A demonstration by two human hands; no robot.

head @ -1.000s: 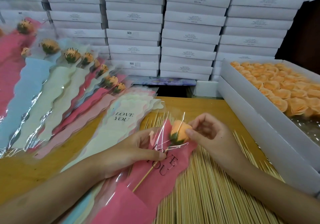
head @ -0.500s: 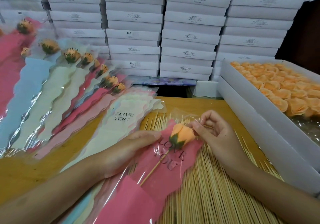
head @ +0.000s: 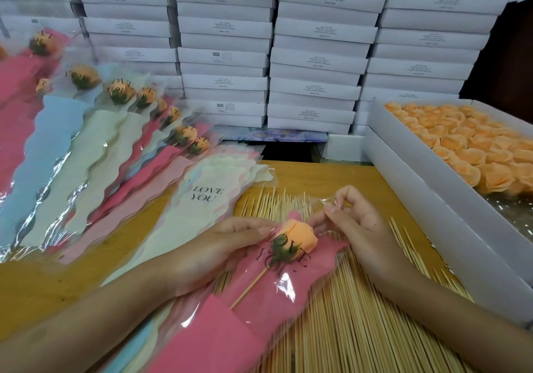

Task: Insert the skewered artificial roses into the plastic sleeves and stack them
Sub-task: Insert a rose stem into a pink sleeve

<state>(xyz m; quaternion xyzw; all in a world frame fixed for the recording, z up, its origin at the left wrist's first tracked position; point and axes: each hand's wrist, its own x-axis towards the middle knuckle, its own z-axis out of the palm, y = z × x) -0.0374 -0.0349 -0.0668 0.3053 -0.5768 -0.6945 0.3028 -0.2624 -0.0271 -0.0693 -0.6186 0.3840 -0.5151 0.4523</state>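
Note:
An orange skewered rose (head: 297,238) lies inside a pink plastic sleeve (head: 259,300) printed LOVE YOU, its wooden stick running down-left. My left hand (head: 219,251) holds the sleeve's left edge beside the bloom, fingers touching it. My right hand (head: 350,222) pinches the sleeve's clear top flap above and right of the rose. A stack of empty sleeves (head: 202,199) lies under and left of my left hand. Finished sleeved roses (head: 121,118) fan out at the left.
Loose bamboo skewers (head: 346,315) cover the wooden table (head: 331,176) in front of me. A white box of orange rose heads (head: 473,147) stands at the right. Stacked white boxes (head: 317,55) wall off the back.
The rose has slid fully down into the pink sleeve. My right hand let go of the bloom and now pinches the clear top flap. My left hand shifted up beside the bloom.

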